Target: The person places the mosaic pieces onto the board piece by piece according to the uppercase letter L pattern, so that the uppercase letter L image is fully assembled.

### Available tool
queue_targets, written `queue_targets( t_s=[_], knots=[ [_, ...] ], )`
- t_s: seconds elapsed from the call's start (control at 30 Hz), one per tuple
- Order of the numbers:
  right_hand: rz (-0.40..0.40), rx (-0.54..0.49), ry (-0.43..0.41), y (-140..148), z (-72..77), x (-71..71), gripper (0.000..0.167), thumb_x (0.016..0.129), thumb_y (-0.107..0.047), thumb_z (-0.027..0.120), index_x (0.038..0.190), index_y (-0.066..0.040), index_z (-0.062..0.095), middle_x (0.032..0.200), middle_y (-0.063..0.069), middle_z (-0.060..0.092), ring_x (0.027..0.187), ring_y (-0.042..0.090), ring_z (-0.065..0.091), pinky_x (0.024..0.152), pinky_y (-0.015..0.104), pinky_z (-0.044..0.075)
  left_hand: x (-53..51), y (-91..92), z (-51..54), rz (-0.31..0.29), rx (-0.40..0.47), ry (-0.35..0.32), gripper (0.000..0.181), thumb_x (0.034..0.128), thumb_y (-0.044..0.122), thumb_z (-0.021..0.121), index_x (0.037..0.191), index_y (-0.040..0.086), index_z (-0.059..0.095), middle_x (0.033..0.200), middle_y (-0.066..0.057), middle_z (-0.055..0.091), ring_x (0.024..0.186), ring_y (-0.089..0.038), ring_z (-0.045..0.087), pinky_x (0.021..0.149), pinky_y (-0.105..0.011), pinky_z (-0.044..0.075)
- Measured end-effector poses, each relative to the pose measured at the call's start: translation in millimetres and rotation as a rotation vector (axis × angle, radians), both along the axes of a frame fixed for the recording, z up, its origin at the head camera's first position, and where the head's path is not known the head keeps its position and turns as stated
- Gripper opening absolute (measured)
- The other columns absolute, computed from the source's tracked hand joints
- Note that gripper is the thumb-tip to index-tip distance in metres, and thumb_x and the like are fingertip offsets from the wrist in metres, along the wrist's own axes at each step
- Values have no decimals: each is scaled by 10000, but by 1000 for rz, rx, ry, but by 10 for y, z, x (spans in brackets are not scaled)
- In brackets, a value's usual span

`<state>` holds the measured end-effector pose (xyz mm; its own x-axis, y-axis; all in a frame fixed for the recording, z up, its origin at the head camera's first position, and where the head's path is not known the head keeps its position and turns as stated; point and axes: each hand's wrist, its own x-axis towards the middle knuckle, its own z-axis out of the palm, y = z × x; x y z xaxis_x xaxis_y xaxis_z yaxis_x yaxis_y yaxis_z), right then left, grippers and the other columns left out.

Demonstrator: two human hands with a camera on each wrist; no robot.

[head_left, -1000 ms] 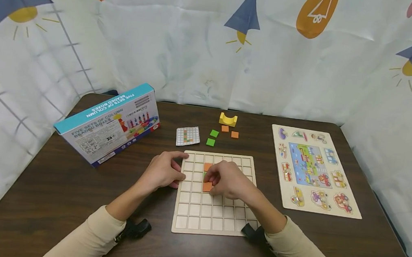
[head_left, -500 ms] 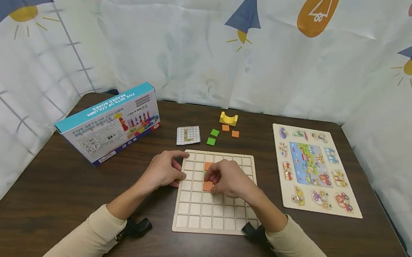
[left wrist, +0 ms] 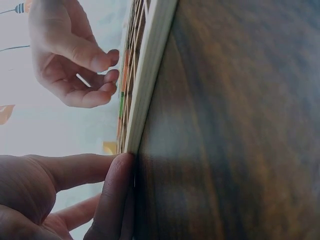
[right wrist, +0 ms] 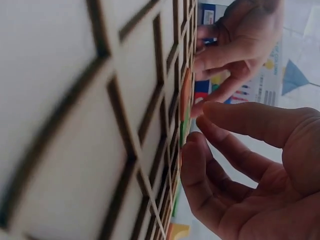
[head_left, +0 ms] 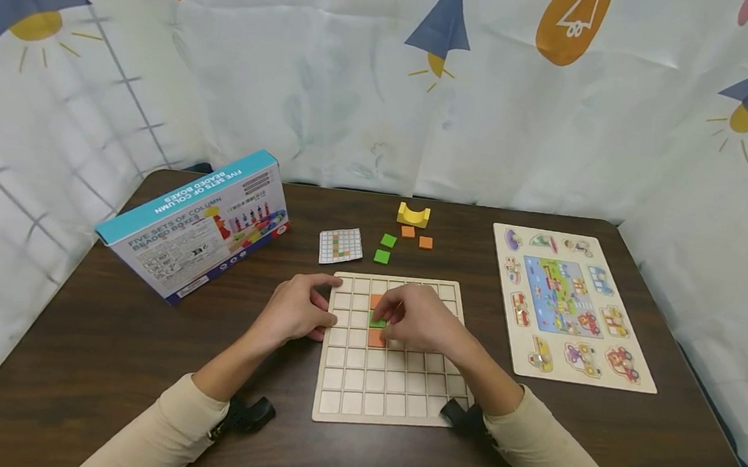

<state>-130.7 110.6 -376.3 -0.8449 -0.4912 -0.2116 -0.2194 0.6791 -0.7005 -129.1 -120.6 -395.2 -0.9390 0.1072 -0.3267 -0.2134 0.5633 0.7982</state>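
A pale wooden grid board [head_left: 386, 405] lies on the table in the head view, with an orange tile [head_left: 376, 338], a green tile [head_left: 376, 323] and another orange tile [head_left: 375, 302] in one column. My left hand [head_left: 295, 308] touches the board's left edge with thumb and finger, spaced along it. Above the tiles hovers my right hand [head_left: 421, 318]; the right wrist view shows its bent fingers [right wrist: 195, 175] just off the board, nothing visible between them. Part of the upper orange tile is hidden behind this hand.
Behind the board lie a pattern card [head_left: 340, 246], loose green tiles [head_left: 381, 256], loose orange tiles [head_left: 425, 243] and a yellow arch block [head_left: 413, 215]. A large cardboard box [head_left: 207, 230] stands at left, and a picture puzzle board [head_left: 567, 354] lies at right.
My right hand has risen slightly from the tiles, and more of the green tile shows between the orange ones. The left hand stays at the board's edge.
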Motion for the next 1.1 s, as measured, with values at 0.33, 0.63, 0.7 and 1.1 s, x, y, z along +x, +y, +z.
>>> queue_targets(
  t_s=[0.33, 0.63, 0.7, 1.1],
  knots=[
    [-34, 55, 81, 97, 114, -209, 166, 849, -25, 769, 997, -96, 788, 895, 8, 724, 831, 144, 629, 735, 287, 563, 7, 11, 12, -2, -3, -4, 654, 783, -35, 843, 1389, 124, 654, 930, -149, 638, 537, -162, 685, 523, -332, 644],
    [-58, 59, 112, 92, 110, -556, 212, 871, 11, 737, 1074, -46, 764, 1009, 86, 744, 924, 209, 668, 844, 348, 598, 10, -1, 0, 8, 4, -4, 651, 783, -43, 837, 1386, 123, 657, 932, -151, 642, 535, -162, 687, 524, -338, 647],
    [-77, 58, 120, 66, 92, -642, 222, 876, 7, 737, 1092, -40, 760, 1036, 102, 743, 940, 224, 677, 855, 359, 604, 8, -3, 2, 8, 3, -4, 650, 784, -41, 836, 1387, 122, 656, 935, -150, 642, 537, -161, 687, 525, -337, 647],
    [-185, 46, 104, -98, -14, -933, 246, 880, -19, 790, 1124, -43, 758, 1061, 109, 737, 971, 234, 690, 908, 369, 608, 5, 4, -2, 11, -9, -6, 648, 783, -32, 844, 1382, 134, 660, 931, -144, 646, 538, -165, 688, 523, -330, 644]
  ],
)
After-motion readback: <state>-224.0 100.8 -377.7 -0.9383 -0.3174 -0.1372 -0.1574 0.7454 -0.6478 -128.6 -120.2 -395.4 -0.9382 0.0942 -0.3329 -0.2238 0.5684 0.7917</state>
